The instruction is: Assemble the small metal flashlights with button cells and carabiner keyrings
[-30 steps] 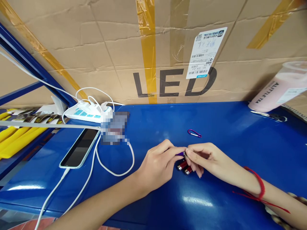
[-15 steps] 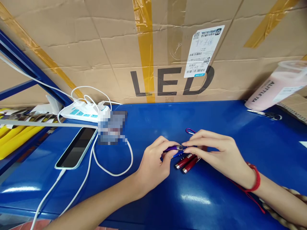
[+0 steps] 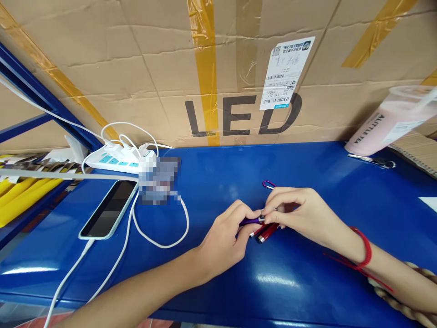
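Purple tube (image 3: 251, 221), between hands, left hand (image 3: 223, 237) gripping it, right hand (image 3: 302, 209) pinching its end

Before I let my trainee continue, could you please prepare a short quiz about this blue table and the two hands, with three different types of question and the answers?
1. Choose one. What colour is the tube gripped by the left hand, with the fingertips of the right hand at its metal end?
A) Yellow
B) Purple
C) White

2. True or false: a white cable is plugged into the end of the phone nearest the person.

3. Fill the gap: the black letters on the cardboard box read ____.

Key: 1. B; 2. true; 3. LED.
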The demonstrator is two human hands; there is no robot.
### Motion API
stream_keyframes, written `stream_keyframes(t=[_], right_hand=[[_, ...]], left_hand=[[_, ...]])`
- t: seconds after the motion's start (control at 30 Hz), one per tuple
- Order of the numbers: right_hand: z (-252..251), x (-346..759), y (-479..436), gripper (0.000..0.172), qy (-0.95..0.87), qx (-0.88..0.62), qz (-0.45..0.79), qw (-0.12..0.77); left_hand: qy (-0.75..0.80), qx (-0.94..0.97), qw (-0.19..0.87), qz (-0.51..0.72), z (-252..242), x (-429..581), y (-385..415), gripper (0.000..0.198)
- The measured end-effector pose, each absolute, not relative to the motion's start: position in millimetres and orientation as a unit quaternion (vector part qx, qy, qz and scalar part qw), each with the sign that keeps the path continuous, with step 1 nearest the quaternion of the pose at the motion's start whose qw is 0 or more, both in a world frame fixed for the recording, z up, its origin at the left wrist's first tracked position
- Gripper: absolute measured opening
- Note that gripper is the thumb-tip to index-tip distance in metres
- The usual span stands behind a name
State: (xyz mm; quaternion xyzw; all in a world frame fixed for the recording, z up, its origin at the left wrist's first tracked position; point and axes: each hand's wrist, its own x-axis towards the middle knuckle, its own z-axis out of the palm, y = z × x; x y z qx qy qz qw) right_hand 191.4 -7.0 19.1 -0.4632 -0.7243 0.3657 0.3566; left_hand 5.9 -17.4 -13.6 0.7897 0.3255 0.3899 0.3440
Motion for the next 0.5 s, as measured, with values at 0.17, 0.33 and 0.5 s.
stream_keyframes(t=[0.17, 0.33, 0.5], right_hand=[[19.5, 192.5, -9.6, 0.02, -0.695, -0.458, 0.465, 0.302], [16.9, 194.7, -8.3, 0.023, -0.683, -0.468, 0.485, 0.282], [13.1, 194.6, -6.7, 0.024, -0.661, -0.473, 0.517, 0.266]], left_hand=[[0.298, 0.794, 0.306, 0.433, -16.4, 8.1, -21.8, 0.011], [0.299, 0.815, 0.266, 0.418, -21.2, 8.1, -19.5, 0.012], [0.308, 0.831, 0.233, 0.401, -23.7, 6.1, -17.4, 0.015]])
